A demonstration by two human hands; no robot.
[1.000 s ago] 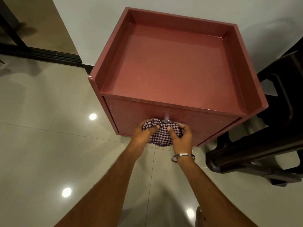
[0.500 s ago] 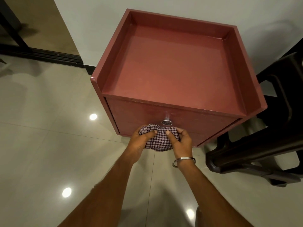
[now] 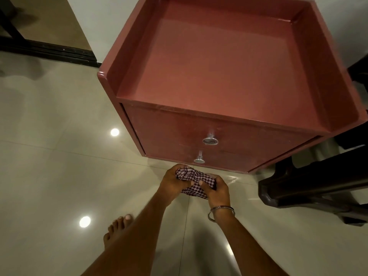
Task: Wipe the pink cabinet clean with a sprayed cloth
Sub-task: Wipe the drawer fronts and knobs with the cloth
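- Checked purple-and-white cloth [image 3: 196,183] bunched between both hands, held low, just in front of the cabinet's [image 3: 219,62] bottom edge, not touching it.
- Left hand [image 3: 175,183] curled round the cloth's left side, thumb pressed on top, fingers wrapped over the far edge.
- Right hand [image 3: 216,191] curled round the right side, thumb on top near the left thumb; the 2 thumbs almost meet.
- Metal bangle [image 3: 221,212] on the right wrist.
- Cabinet stands on the tiled floor [image 3: 49,176] against a white wall [image 3: 111,20]; top is a shallow tray with raised rims on 3 sides.
- Front shows 2 drawers, each with 1 round metal knob: upper knob [image 3: 210,140], lower knob [image 3: 199,159], both uncovered.
- Dark chair [image 3: 310,186] just right of the cabinet.
- Bare foot [image 3: 117,229] on the floor, lower left of the arms.
- 2 bright light reflections on the tiles, left of the cabinet.
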